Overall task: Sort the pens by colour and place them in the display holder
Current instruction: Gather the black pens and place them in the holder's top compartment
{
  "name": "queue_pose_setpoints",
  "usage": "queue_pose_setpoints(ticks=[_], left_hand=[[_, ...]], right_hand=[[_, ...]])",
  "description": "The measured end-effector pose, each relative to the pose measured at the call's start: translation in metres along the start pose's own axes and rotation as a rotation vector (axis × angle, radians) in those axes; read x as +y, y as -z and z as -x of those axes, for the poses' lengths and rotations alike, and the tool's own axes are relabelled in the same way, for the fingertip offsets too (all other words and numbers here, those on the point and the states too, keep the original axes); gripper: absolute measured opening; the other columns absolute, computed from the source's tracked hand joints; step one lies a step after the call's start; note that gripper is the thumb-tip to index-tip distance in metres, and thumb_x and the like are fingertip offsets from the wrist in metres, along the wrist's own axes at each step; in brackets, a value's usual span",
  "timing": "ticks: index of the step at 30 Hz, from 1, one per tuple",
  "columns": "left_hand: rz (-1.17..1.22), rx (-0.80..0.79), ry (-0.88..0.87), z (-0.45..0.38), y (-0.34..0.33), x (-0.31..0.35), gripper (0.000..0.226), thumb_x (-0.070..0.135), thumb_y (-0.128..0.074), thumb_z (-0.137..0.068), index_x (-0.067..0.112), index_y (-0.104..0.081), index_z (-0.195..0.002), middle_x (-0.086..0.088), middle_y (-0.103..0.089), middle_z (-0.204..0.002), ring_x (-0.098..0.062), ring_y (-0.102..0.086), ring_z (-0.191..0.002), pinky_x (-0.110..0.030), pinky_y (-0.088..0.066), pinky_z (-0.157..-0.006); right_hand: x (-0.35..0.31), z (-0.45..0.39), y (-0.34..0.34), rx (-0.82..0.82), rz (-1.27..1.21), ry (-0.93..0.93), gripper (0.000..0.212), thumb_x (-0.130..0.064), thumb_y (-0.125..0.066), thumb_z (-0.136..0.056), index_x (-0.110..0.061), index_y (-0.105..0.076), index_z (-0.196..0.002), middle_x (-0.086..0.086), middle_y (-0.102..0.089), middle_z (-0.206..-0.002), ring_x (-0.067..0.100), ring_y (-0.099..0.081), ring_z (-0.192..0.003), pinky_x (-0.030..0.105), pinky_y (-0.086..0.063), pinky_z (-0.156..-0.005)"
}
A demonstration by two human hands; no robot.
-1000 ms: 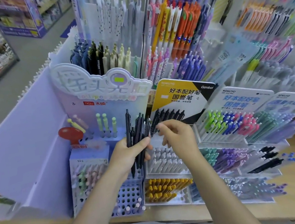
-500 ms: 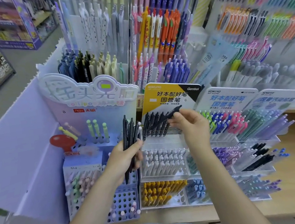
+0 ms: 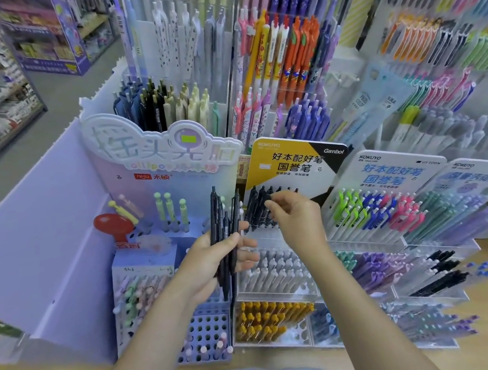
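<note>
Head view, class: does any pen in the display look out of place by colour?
Yes. A few black pens lie in the clear tray at right, beside purple pens, away from the black row under the yellow sign that the right hand reaches.

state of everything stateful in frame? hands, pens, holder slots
left hand: grips a bundle of black pens, upright
right hand: fingers at the black pens in the holder row, grip unclear
yellow-and-black sign's row: partly filled, black pens only
yellow pen tray: filled
purple peg stand: mostly empty holes
</note>
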State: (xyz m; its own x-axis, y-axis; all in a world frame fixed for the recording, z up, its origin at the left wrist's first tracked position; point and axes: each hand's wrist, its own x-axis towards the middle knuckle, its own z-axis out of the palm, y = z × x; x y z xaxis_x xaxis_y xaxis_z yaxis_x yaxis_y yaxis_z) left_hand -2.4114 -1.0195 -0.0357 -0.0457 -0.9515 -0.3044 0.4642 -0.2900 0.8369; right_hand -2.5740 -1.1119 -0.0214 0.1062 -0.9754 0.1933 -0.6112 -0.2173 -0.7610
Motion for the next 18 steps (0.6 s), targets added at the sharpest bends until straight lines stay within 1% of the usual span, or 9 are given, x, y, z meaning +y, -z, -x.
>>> queue_pose_setpoints(ticks=[3,5,6,8,10,11,13,16,18], left_hand=[[-0.012,-0.033,0.01,0.003,-0.001,0.003,0.026,0.013,-0.05,-0.102,0.015,-0.06,-0.126,-0.018,-0.073,-0.101,-0.033,-0.071,-0.084,-0.039,-0.061,-0.073],[-0.04,-0.029,0.007,0.004,0.0,0.004,0.027,0.015,-0.053,-0.101,0.018,-0.06,-0.126,-0.017,-0.074,-0.099,-0.03,-0.071,-0.079,-0.034,-0.059,-0.066],[-0.061,-0.018,-0.001,0.004,-0.001,0.004,0.027,0.015,-0.055,-0.1,0.018,-0.06,-0.126,-0.015,-0.074,-0.097,-0.028,-0.07,-0.075,-0.031,-0.057,-0.062],[-0.133,0.021,-0.028,0.003,-0.001,0.003,0.024,0.013,-0.059,-0.097,0.013,-0.061,-0.121,-0.013,-0.075,-0.091,-0.025,-0.069,-0.068,-0.028,-0.051,-0.055],[-0.212,0.052,-0.05,0.001,-0.004,0.001,0.022,0.01,-0.064,-0.094,0.005,-0.061,-0.115,-0.012,-0.075,-0.087,-0.024,-0.066,-0.063,-0.028,-0.046,-0.05],[-0.248,0.057,-0.056,0.0,-0.006,-0.001,0.022,0.009,-0.066,-0.093,0.003,-0.062,-0.113,-0.012,-0.075,-0.086,-0.024,-0.065,-0.063,-0.027,-0.045,-0.049],[-0.297,0.051,-0.055,-0.002,-0.013,-0.003,0.024,0.01,-0.069,-0.091,0.002,-0.063,-0.112,-0.013,-0.076,-0.087,-0.026,-0.065,-0.062,-0.027,-0.045,-0.048],[-0.283,0.02,-0.039,-0.004,-0.019,-0.004,0.018,0.019,-0.063,-0.096,0.014,-0.063,-0.113,-0.015,-0.076,-0.089,-0.027,-0.068,-0.062,-0.027,-0.048,-0.047],[-0.269,0.023,-0.013,-0.005,-0.018,-0.003,0.019,0.03,-0.057,-0.099,0.023,-0.064,-0.115,-0.014,-0.076,-0.089,-0.025,-0.067,-0.059,-0.029,-0.052,-0.05]], right_hand=[[0.001,-0.001,-0.007,-0.088,0.148,-0.009,0.017,-0.026,-0.067,-0.092,-0.009,-0.07,-0.09,0.002,-0.067,-0.072,0.018,-0.062,-0.068,0.032,-0.051,-0.064],[0.0,0.002,-0.004,-0.086,0.219,-0.044,0.022,-0.03,-0.066,-0.093,-0.011,-0.066,-0.081,-0.002,-0.061,-0.066,0.016,-0.057,-0.063,0.027,-0.043,-0.057],[-0.002,0.005,-0.001,-0.073,0.209,-0.055,0.027,-0.032,-0.064,-0.094,-0.011,-0.065,-0.078,-0.002,-0.06,-0.063,0.017,-0.058,-0.061,0.027,-0.041,-0.056],[-0.009,0.011,0.008,-0.096,0.009,-0.092,0.035,-0.036,-0.06,-0.096,-0.008,-0.066,-0.076,0.006,-0.061,-0.058,0.019,-0.058,-0.055,0.03,-0.046,-0.058],[-0.025,0.02,0.016,-0.186,-0.259,-0.129,0.033,-0.039,-0.063,-0.094,-0.01,-0.069,-0.078,0.008,-0.064,-0.058,0.016,-0.055,-0.049,0.031,-0.048,-0.056],[-0.03,0.023,0.019,-0.208,-0.32,-0.133,0.03,-0.038,-0.065,-0.092,-0.012,-0.07,-0.079,0.006,-0.064,-0.058,0.014,-0.054,-0.048,0.03,-0.048,-0.054],[-0.033,0.026,0.021,-0.212,-0.321,-0.134,0.027,-0.036,-0.069,-0.09,-0.013,-0.068,-0.076,0.007,-0.064,-0.057,0.014,-0.053,-0.048,0.029,-0.047,-0.053],[-0.027,0.026,0.027,-0.177,-0.375,-0.185,0.022,-0.029,-0.066,-0.093,-0.01,-0.069,-0.084,0.013,-0.067,-0.062,0.018,-0.058,-0.052,0.035,-0.052,-0.06],[-0.02,0.024,0.034,-0.078,-0.45,-0.206,0.016,-0.025,-0.064,-0.095,-0.012,-0.07,-0.089,0.013,-0.069,-0.066,0.021,-0.063,-0.058,0.039,-0.056,-0.066]])
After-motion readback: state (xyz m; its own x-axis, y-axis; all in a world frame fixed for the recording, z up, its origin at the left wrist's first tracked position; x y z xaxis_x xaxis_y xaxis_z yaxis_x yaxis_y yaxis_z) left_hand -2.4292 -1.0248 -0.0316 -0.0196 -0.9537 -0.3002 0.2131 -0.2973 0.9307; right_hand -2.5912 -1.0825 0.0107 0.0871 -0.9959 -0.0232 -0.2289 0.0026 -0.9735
